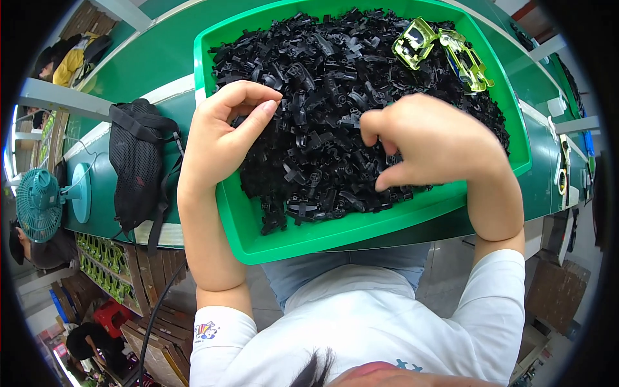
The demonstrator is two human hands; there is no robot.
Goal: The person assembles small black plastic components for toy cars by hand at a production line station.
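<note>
A green plastic tray (227, 235) in front of me is heaped with small black plastic parts (322, 138). Over its left side, my left hand (229, 122) is closed, thumb and forefinger tips brought together in a pinch. Whatever lies between those tips cannot be made out against the black heap. To the right, my right hand (432, 138) hovers over the parts, slightly blurred, its fingers bent and its thumb apart, with nothing visible in the gap. Two shiny yellow-green plastic frames (416, 44) lie on the heap at the tray's far right.
Left of the tray, a black mesh bag (142, 161) lies on the green table (97, 203), near a teal fan (45, 197). Wooden crates with yellow-green parts (106, 271) stand at the lower left. Other people are at the far left. A black cable (158, 306) hangs beside me.
</note>
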